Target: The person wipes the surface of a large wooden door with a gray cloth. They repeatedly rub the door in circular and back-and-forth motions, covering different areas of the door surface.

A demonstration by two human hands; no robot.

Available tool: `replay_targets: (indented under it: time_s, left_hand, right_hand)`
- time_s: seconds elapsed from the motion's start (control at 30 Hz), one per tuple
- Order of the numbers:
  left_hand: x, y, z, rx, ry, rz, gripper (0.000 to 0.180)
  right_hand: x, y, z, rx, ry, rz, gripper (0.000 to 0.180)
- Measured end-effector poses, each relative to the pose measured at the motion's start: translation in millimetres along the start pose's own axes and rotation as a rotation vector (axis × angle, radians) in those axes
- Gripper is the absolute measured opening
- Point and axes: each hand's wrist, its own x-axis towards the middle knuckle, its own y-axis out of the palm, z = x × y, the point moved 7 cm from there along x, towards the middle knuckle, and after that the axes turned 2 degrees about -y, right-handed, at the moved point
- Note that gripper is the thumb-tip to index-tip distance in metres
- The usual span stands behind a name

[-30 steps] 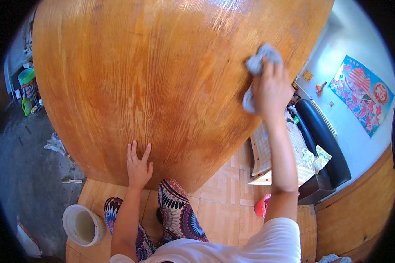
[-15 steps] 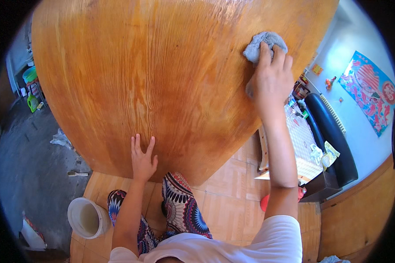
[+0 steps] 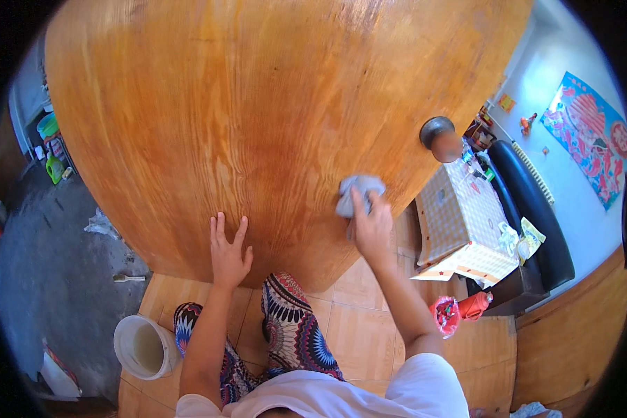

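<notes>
A large wooden door (image 3: 188, 139) with visible grain fills the upper middle of the view. My right hand (image 3: 373, 230) presses a crumpled grey-blue cloth (image 3: 359, 193) against its surface, low on the right half. The fingers bend over the cloth. My left hand (image 3: 230, 254) lies with fingers spread on the door's lower part, holding nothing. A round dark door knob (image 3: 439, 136) sticks out near the door's right edge, above and right of the cloth.
A white bucket (image 3: 145, 347) of cloudy water stands on the tiles by my left leg. At the right are a table with a checked cloth (image 3: 460, 216), a black sofa (image 3: 536, 223) and a red bin (image 3: 446, 315). A brush (image 3: 129, 278) lies on the dark floor.
My right hand has moved down and to the left across the door with the cloth, uncovering the knob. The left hand keeps its place on the wood.
</notes>
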Motion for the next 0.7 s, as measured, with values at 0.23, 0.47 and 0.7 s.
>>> replay_targets:
  time_s: [0.23,0.47,0.7]
  left_hand:
    - [-0.9,0.1,-0.4,-0.012,-0.004,-0.032,0.077]
    - [1.3,-4.2,-5.5,-0.020,0.007,0.006,0.077]
    - [-1.1,-3.7,2.3,-0.006,-0.014,-0.013,0.077]
  right_hand:
    - [182.6,-67.5,-5.2,-0.035,0.103,-0.434,0.072]
    - [68.3,14.7,50.5,-0.057,-0.147,-0.201,0.046]
    - [112.9,1.8,23.2,0.010,-0.418,0.059,0.050]
